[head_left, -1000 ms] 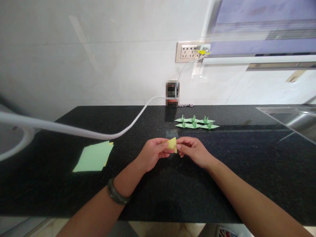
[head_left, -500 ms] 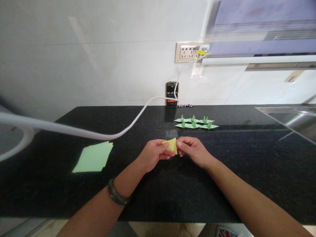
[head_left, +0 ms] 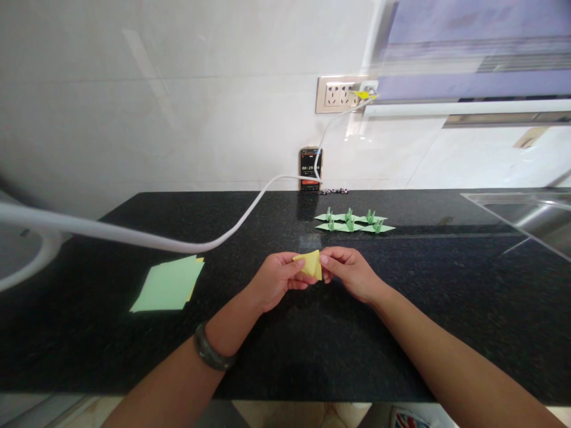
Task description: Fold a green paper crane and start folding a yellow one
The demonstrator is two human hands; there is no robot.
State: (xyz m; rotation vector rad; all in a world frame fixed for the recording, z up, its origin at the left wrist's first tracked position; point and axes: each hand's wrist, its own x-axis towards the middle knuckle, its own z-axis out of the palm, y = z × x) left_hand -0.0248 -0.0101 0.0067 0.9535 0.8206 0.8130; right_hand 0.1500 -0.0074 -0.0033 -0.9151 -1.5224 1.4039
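Note:
A small folded piece of yellow paper (head_left: 311, 263) is held just above the black countertop (head_left: 401, 309), near its middle. My left hand (head_left: 276, 278) pinches its left side with thumb and fingers closed. My right hand (head_left: 349, 272) pinches its right edge, fingers curled together. A dark band sits on my left wrist (head_left: 209, 352). Beyond my hands, several folded green paper cranes (head_left: 352, 222) lie in two rows on the counter.
A stack of light green and yellow paper sheets (head_left: 169, 284) lies at the left. A white cable (head_left: 187, 242) crosses the counter to a phone (head_left: 310, 169) leaning on the wall under a socket strip (head_left: 341, 94). A steel sink (head_left: 530, 217) is at the right.
The yellow paper has turned slightly between my fingers and now shows a wider, flatter face. Both hands have stayed in the same place.

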